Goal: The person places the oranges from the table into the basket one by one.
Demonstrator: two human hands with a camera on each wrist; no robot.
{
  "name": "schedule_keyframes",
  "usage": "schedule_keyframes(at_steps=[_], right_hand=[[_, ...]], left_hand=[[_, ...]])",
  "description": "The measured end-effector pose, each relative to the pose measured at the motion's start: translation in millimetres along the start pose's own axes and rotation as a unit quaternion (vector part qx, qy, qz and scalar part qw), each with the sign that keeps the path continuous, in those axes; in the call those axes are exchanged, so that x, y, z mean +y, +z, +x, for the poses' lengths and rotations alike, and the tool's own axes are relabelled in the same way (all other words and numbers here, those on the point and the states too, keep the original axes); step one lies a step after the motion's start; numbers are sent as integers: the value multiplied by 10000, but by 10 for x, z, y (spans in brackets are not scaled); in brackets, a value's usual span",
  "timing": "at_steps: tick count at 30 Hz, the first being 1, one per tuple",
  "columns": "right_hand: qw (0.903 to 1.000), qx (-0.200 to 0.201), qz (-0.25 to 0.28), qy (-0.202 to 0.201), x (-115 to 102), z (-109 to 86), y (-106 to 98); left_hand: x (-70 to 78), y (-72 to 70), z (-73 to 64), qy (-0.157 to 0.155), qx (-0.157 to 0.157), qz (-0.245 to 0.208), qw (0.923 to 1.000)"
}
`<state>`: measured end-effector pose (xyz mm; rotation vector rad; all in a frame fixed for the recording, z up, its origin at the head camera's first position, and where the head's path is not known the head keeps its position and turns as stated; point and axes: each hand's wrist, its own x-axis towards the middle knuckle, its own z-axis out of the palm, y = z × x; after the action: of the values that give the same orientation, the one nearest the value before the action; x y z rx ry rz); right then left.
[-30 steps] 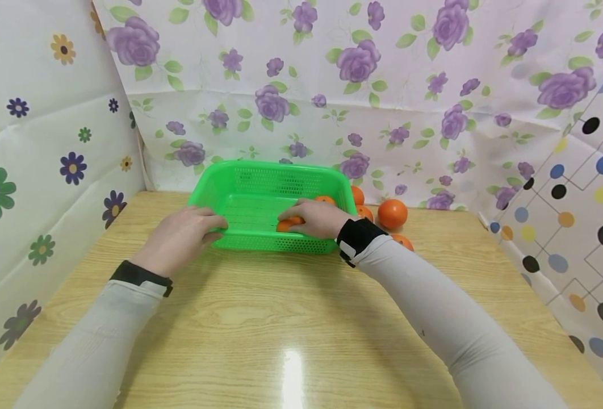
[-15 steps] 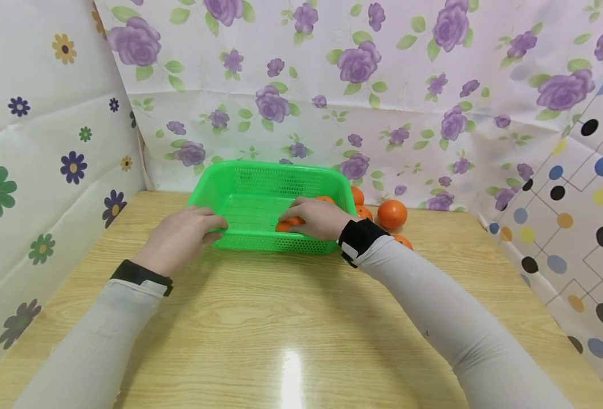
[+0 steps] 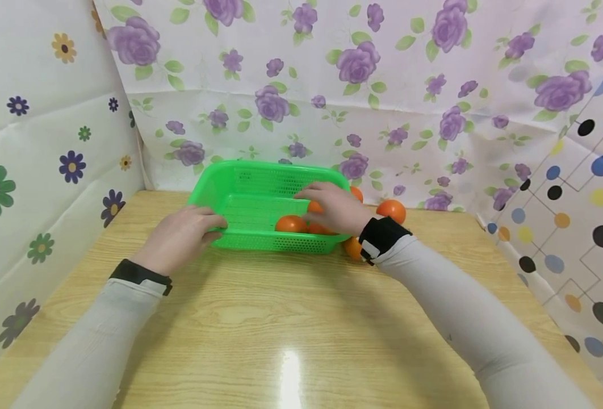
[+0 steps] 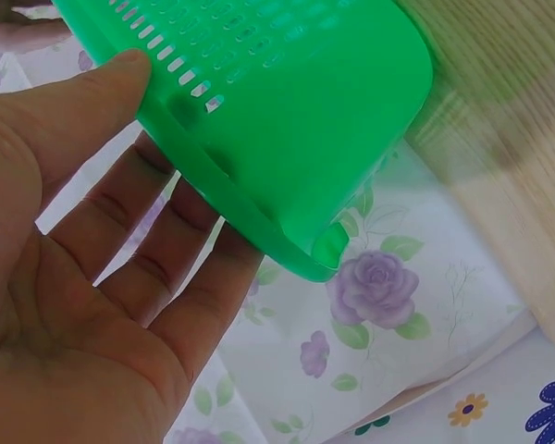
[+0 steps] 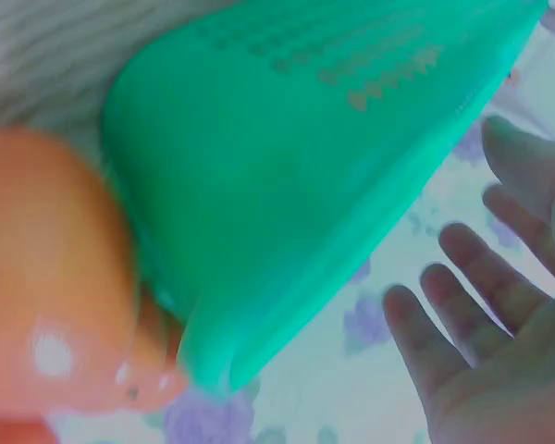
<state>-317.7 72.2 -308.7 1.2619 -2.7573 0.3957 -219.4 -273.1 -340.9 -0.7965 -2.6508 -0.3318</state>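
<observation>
A green perforated plastic basket (image 3: 250,213) stands at the back of the table. My left hand (image 3: 179,241) grips its near rim at the left, the thumb on one side and the fingers on the other, as the left wrist view shows. Over the basket's right end is my right hand (image 3: 338,209), fingers spread and holding nothing. Beneath and beside that hand, an orange (image 3: 291,224) and a couple more oranges lie in the basket, partly covered by it. In the right wrist view the fingers (image 5: 486,277) are apart from the basket wall (image 5: 259,176).
Outside the basket's right end lie several oranges, one (image 3: 391,211) farther right and one (image 3: 353,249) near the front corner, partly behind my wrist. Flower-patterned sheeting (image 3: 291,85) rises behind the wooden table (image 3: 240,318), with patterned sheets on both sides.
My right hand has let go of the orange in the basket, lifted and shifted slightly right, its fingers opening. My left hand stays on the rim; the basket has not moved.
</observation>
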Motion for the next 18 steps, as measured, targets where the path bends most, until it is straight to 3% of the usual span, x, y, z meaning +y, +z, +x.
schedule_keyframes(at_steps=[8,18], right_hand=[[9913,748,-205,1065,284,-224,-267],[9787,911,-392,1799,645,-402,-334]], left_hand=[[-9,14,2,-6,-6,36,10000],[-1,14,2,-62,-17,7,10000]])
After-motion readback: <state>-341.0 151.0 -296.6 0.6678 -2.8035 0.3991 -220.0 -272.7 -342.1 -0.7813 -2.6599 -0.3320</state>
